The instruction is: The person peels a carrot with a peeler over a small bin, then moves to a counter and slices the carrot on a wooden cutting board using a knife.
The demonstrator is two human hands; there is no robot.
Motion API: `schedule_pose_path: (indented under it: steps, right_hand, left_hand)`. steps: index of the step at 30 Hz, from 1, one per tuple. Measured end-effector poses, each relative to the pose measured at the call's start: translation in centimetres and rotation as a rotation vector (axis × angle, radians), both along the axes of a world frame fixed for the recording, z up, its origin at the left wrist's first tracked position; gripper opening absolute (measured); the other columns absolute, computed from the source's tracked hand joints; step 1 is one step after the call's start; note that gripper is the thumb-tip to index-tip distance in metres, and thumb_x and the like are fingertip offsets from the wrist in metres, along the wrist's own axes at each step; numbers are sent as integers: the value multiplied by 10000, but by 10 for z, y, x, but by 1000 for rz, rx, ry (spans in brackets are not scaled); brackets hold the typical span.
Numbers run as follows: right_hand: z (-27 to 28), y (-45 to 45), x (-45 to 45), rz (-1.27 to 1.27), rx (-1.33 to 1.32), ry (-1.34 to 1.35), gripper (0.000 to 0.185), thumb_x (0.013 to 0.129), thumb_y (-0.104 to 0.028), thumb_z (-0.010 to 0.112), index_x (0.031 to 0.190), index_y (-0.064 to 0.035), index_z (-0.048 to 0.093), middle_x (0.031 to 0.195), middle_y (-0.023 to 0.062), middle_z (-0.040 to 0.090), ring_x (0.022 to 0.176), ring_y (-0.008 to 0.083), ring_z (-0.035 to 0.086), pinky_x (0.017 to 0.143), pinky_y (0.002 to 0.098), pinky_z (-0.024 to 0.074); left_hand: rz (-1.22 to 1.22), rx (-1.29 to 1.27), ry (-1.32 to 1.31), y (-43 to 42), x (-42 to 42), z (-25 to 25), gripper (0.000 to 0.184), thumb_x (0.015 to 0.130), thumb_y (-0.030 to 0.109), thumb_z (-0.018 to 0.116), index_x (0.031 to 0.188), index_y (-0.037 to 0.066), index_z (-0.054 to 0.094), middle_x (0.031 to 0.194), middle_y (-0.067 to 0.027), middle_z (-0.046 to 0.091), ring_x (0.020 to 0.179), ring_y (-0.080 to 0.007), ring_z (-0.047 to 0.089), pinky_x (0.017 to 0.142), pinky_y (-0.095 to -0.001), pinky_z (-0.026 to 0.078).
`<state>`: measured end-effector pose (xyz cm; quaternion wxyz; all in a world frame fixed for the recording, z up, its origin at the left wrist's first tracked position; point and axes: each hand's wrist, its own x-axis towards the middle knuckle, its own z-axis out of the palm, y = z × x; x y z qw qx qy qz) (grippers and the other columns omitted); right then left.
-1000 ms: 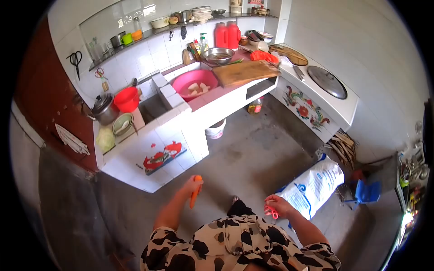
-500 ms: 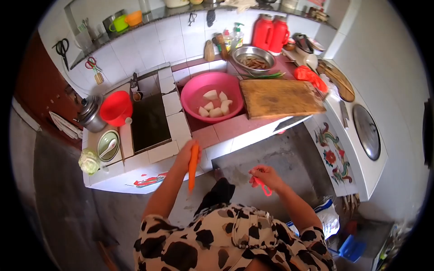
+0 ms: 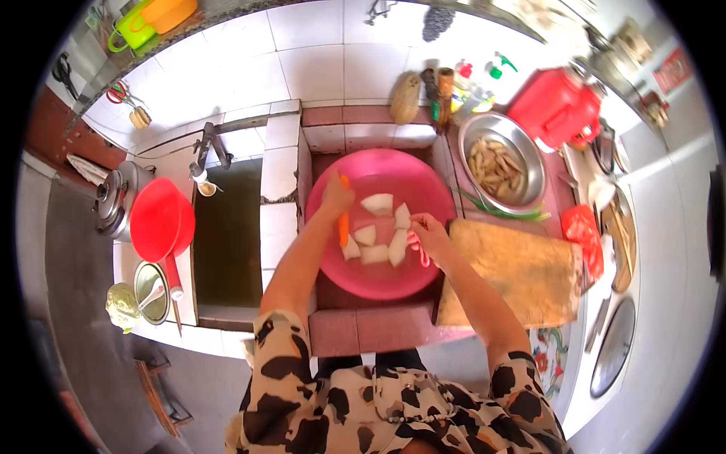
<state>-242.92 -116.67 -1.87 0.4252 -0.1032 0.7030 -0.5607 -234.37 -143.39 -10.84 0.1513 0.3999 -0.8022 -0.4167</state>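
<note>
Orange carrot (image 3: 344,228) is gripped by the left hand (image 3: 336,198), red tool (image 3: 423,257) by the right hand (image 3: 430,236), over the basin (image 3: 378,290): seemingly readied, steady holding needed.

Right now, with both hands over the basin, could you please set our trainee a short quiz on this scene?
1. Which hand holds the carrot?
2. True or false: in this view, the wooden board lies to the left of the pink basin.
3. What is in the metal bowl beyond the board: (a) whole eggs, (b) pale brown, elongated pieces, (c) green leaves?

Key: 1. The left hand. 2. False; it lies to the right. 3. b.
</note>
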Motion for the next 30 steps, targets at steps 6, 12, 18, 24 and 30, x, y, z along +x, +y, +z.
schedule_pose_path:
  steps: [6, 12, 18, 24, 30]
  right_hand:
    - [-168, -102, -104, 271, 483, 718, 339, 849, -85, 605, 1172, -16, 530, 942, 156, 630, 838, 296, 639, 709, 401, 526]
    - [-196, -106, -68, 838, 661, 1198, 272, 856, -200, 569, 1038, -1, 601, 1053, 220, 636, 1014, 354, 623, 858, 470, 505]
    - [-9, -133, -104, 1084, 502, 942, 263, 903, -197, 505, 1079, -51, 635, 1042, 166, 659, 1007, 349, 623, 805, 468, 507]
    - [134, -110, -203, 579, 64, 1092, 212, 872, -204, 645, 1068, -133, 684, 889, 67, 642, 876, 223, 594, 766, 351, 487]
    - [248, -110, -329, -103, -78, 1086, 148, 916, -117, 635, 1026, -18, 621, 790, 79, 649, 615, 124, 576, 548, 260, 466]
  left_hand:
    - [-78, -49, -44, 10, 13, -36, 735, 776, 95, 674, 1416, 6, 323, 1251, -269, 552, 1161, -428, 540, 958, -460, 461]
    - [-49, -140, -434, 20, -5, -47, 593, 869, 202, 600, 1409, 91, 381, 1236, -239, 532, 1150, -401, 527, 932, -477, 468]
    - [-368, -293, -632, 45, 8, -61, 524, 925, 253, 508, 1417, 151, 357, 1308, -210, 470, 1112, -384, 553, 904, -486, 487]
    - [-207, -7, -611, 64, -8, -109, 518, 975, 298, 417, 1464, 182, 296, 1322, -230, 468, 1147, -433, 538, 925, -531, 474]
    - [-91, 89, -582, 51, 10, -123, 592, 969, 190, 435, 1512, 231, 203, 1248, -266, 492, 1131, -420, 555, 877, -509, 510]
